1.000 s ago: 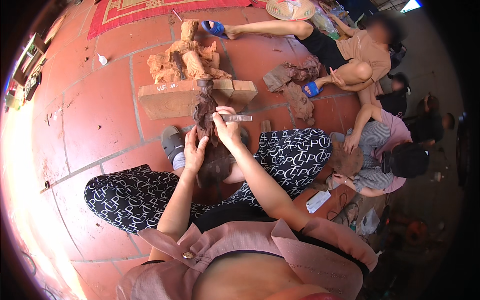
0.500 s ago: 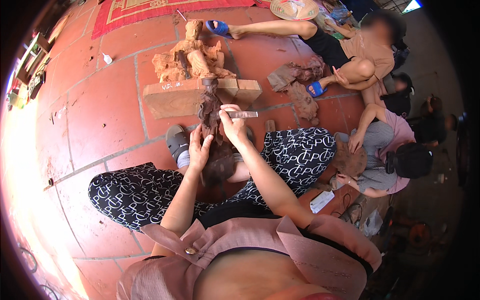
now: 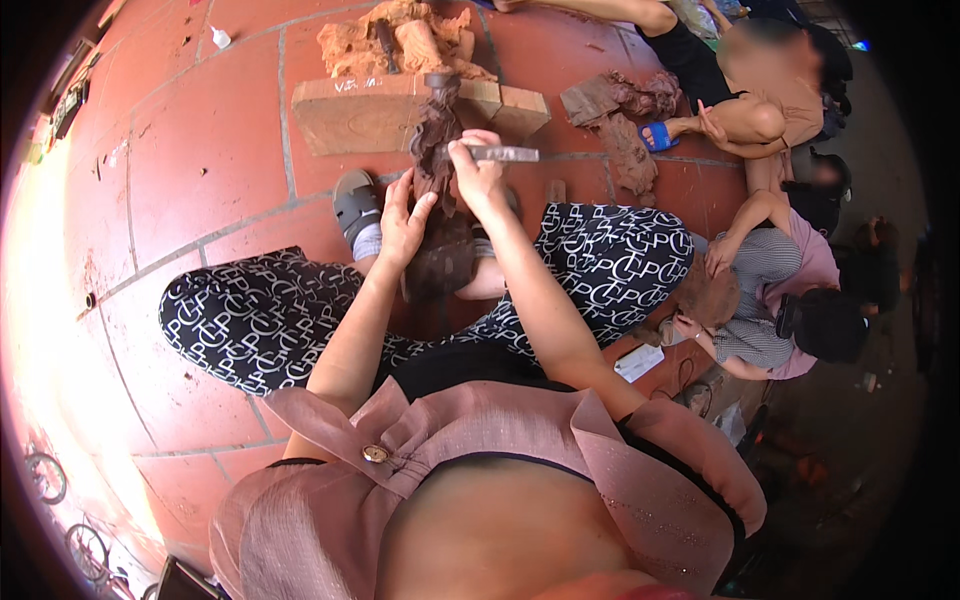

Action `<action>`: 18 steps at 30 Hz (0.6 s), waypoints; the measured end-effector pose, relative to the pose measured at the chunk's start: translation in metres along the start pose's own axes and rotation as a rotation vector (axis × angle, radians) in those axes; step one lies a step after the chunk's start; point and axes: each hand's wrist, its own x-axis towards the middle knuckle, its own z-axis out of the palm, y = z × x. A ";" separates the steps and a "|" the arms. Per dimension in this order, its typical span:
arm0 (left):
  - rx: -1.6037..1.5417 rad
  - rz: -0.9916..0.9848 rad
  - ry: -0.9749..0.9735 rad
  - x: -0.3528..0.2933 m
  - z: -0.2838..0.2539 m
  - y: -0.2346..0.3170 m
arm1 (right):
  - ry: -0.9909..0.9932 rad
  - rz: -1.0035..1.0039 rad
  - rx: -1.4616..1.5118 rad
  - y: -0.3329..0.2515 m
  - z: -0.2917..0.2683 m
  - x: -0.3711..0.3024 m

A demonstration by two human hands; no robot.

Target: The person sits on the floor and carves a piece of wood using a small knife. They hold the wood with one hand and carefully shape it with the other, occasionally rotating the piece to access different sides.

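Observation:
Before me stands a dark brown wood carving [image 3: 434, 130], its surface lumpy with carved detail. Its upper end touches or overlaps the edge of a pale wooden block [image 3: 360, 117]. My left hand [image 3: 405, 225] grips the carving's lower part from the left, thumb and fingers against it. In my right hand [image 3: 482, 180] is a flat metal chisel [image 3: 510, 154], pinched at the carving's right side, with its bare flat end pointing right. Whether its other end touches the wood is hidden by my fingers.
On the block rests an orange-toned carved figure [image 3: 405, 45], with a dark-handled tool [image 3: 385, 42] leaning on it. More brown carved pieces [image 3: 630, 120] lie on the tiled floor [image 3: 210, 130]. Two people sit at the right, one holding a round brown piece [image 3: 710, 298].
My view has tilted, so the whole scene sits higher in the picture. Both hands keep their places on the carving and the chisel; the chisel looks slightly blurred now.

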 end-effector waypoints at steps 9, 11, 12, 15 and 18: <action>-0.023 -0.026 -0.015 -0.001 -0.003 0.001 | 0.000 0.550 0.504 -0.001 -0.016 -0.006; -0.011 -0.037 -0.006 -0.001 -0.004 0.002 | -0.044 0.377 0.329 -0.005 -0.011 -0.007; -0.014 -0.033 -0.009 -0.001 -0.004 0.001 | -0.037 0.361 0.312 -0.005 -0.009 -0.008; -0.006 -0.035 -0.022 -0.002 -0.002 -0.002 | -0.020 0.333 0.251 -0.005 -0.003 -0.008; 0.001 -0.012 -0.007 0.004 0.001 0.004 | -0.031 0.226 0.139 -0.002 0.000 0.003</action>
